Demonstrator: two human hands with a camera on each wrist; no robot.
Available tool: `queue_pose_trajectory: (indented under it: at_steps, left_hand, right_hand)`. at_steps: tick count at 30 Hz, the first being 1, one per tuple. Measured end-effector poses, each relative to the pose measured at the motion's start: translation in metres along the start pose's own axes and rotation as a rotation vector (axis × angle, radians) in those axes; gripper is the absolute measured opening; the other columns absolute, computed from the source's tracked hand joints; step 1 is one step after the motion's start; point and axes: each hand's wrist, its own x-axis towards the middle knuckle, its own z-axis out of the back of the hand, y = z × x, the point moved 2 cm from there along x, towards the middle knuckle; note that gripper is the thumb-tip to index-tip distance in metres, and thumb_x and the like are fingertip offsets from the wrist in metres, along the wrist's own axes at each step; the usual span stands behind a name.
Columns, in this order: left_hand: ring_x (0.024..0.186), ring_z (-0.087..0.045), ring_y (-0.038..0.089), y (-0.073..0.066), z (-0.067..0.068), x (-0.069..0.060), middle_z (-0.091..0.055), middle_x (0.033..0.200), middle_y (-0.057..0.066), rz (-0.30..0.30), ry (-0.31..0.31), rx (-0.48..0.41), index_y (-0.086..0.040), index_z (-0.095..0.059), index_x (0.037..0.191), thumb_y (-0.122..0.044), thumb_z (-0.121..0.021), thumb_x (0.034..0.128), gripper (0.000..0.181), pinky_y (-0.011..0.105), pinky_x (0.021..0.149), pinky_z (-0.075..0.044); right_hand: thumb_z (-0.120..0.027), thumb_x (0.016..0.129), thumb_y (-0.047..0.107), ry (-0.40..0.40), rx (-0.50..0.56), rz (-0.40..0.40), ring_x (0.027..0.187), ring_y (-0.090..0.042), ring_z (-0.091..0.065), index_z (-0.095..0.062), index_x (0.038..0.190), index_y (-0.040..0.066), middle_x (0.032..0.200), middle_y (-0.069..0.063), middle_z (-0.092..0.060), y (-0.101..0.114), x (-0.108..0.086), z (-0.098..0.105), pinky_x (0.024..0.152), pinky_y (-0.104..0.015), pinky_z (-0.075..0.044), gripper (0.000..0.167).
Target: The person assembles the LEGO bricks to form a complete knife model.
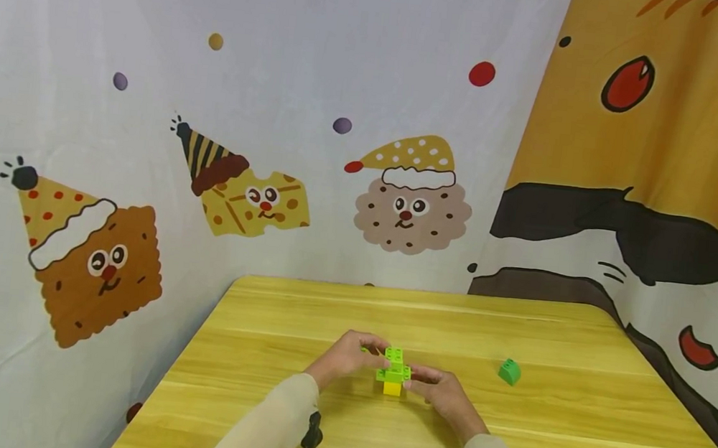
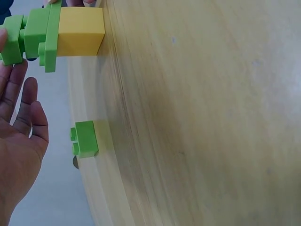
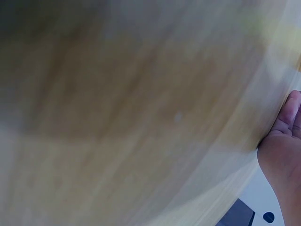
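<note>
A small stack of toy building bricks stands upright on the table, with a yellow block (image 1: 391,388) at the bottom. On that sits a thin light-green plate (image 2: 51,42), then light-green bricks (image 1: 394,355). My left hand (image 1: 349,356) pinches the top green brick between thumb and fingers, from the left side. From the right, my right hand (image 1: 443,392) grips the stack low down, around the plate and yellow block. Part of its fingertips shows behind the stack in the left wrist view. The right wrist view catches only the edge of the right hand (image 3: 282,141).
A loose green brick (image 2: 86,139) stands on the wooden table (image 1: 259,315) near my left hand. Farther right lies a darker green brick with a curved side (image 1: 510,372). A cartoon-printed curtain (image 1: 285,51) hangs behind the table.
</note>
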Motion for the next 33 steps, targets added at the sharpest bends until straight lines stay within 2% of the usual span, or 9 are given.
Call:
queue_pose_trajectory:
  at_steps: [6,15,19,24,33]
  left_hand:
    - [0.092,-0.056,0.018,0.002,-0.003,0.001,-0.065,0.098,-0.005,-0.005,0.01,0.007,-0.023,-0.074,0.113,-0.033,-0.08,0.0854,0.03,0.036,0.075,-0.047]
    - [0.095,-0.056,0.019,0.005,-0.006,0.001,-0.063,0.099,-0.004,-0.01,-0.011,-0.018,-0.023,-0.073,0.113,-0.033,-0.081,0.0843,0.032,0.039,0.079,-0.046]
    - [0.098,-0.055,0.021,0.007,-0.009,0.0,-0.063,0.101,-0.004,-0.031,-0.013,-0.046,-0.021,-0.072,0.114,-0.035,-0.08,0.0849,0.033,0.039,0.081,-0.046]
    - [0.099,-0.054,0.02,0.009,-0.011,0.0,-0.063,0.106,-0.004,-0.038,-0.024,-0.063,-0.022,-0.073,0.111,-0.037,-0.079,0.0856,0.031,0.037,0.077,-0.046]
    - [0.097,-0.055,0.019,0.007,-0.011,0.0,-0.064,0.104,-0.007,-0.041,-0.029,-0.027,-0.023,-0.074,0.111,-0.038,-0.08,0.0846,0.03,0.037,0.078,-0.046]
  right_hand:
    - [-0.081,0.084,0.027,-0.006,-0.006,0.011,0.104,-0.023,-0.062,-0.07,0.123,0.005,0.118,-0.011,-0.069,0.002,-0.001,0.001,0.079,-0.039,-0.05,0.047]
    - [-0.081,0.084,0.026,-0.01,0.004,0.007,0.106,-0.025,-0.062,-0.07,0.123,0.005,0.12,-0.012,-0.068,0.003,-0.002,0.0,0.083,-0.043,-0.051,0.046]
    - [-0.081,0.084,0.026,-0.01,-0.003,0.003,0.105,-0.025,-0.062,-0.07,0.123,0.006,0.119,-0.012,-0.068,0.001,-0.002,0.0,0.081,-0.041,-0.051,0.045]
    - [-0.081,0.084,0.027,0.002,-0.001,0.012,0.104,-0.024,-0.062,-0.07,0.123,0.006,0.119,-0.013,-0.068,0.0,-0.002,0.0,0.078,-0.038,-0.05,0.046]
    - [-0.08,0.085,0.031,0.017,0.001,0.008,0.109,-0.025,-0.061,-0.068,0.127,0.006,0.123,-0.012,-0.067,-0.001,0.0,0.001,0.08,-0.037,-0.05,0.051]
